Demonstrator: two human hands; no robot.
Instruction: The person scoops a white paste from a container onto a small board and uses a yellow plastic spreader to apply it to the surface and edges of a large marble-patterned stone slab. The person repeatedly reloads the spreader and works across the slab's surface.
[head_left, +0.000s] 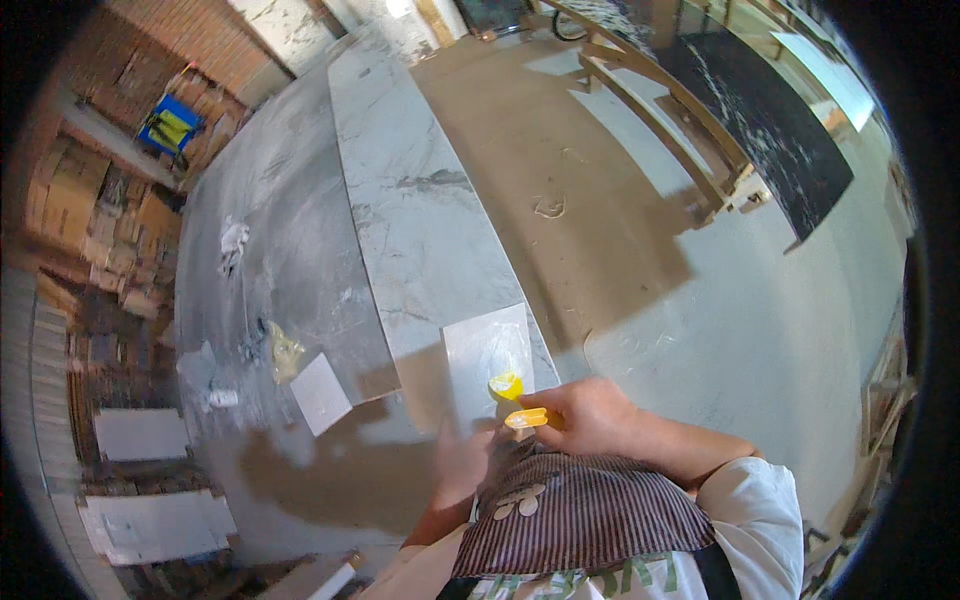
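My right hand point(596, 412) is closed at the near end of a long pale slab, just in front of my apron. Its fingers grip a small orange-yellow handled tool point(527, 418) with a pale middle; its exact kind is not clear. Just beyond lies a rounded bright yellow thing point(507, 385) smeared with white, over a white rectangular panel point(487, 345). That panel rests on the near end of the grey-veined marble-look slab point(420, 200). Smeared by motion, my left hand point(464, 460) is close to the tool, left of it, and its fingers cannot be made out.
Left of the slab stretches a dusty dark grey surface point(280, 200) with a crumpled yellowish bag point(285, 352) and a small white panel point(321, 394). At right, a black veined slab point(770, 130) lies beside a wooden frame point(660, 110). Cardboard boxes point(75, 190) stand far left.
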